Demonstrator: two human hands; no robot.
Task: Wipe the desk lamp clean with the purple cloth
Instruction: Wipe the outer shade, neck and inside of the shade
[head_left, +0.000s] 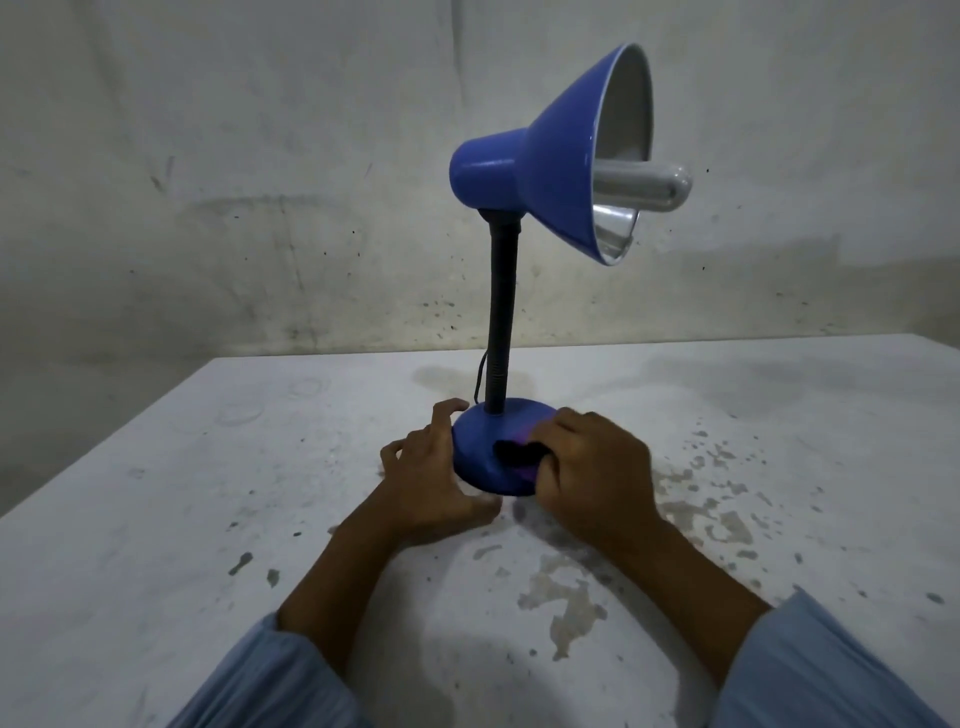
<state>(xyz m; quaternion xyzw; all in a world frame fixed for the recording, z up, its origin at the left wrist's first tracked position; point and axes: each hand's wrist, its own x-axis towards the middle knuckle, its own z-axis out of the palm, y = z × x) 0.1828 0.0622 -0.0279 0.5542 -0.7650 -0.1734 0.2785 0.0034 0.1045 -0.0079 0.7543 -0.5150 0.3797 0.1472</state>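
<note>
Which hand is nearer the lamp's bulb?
Right. The right hand lies on the base below the bulb; the left hand is further left.

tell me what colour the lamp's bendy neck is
Black, on the flexible neck, seen in the head view.

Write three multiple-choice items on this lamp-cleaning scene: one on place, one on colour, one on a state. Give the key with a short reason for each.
1. Where is the right hand working?
A. on the shade
B. on the lamp's base
C. on the neck

2. What colour is the lamp's shade on the outside?
A. blue
B. red
C. green

3. How does the lamp stand?
A. lying on its side
B. lifted off the table
C. upright on the table

Key: B, the right hand presses the purple cloth on the base, with the left hand at the base's other side; A, the shade's outer wall is blue; C, the base sits flat on the table with the neck rising from it.
</note>
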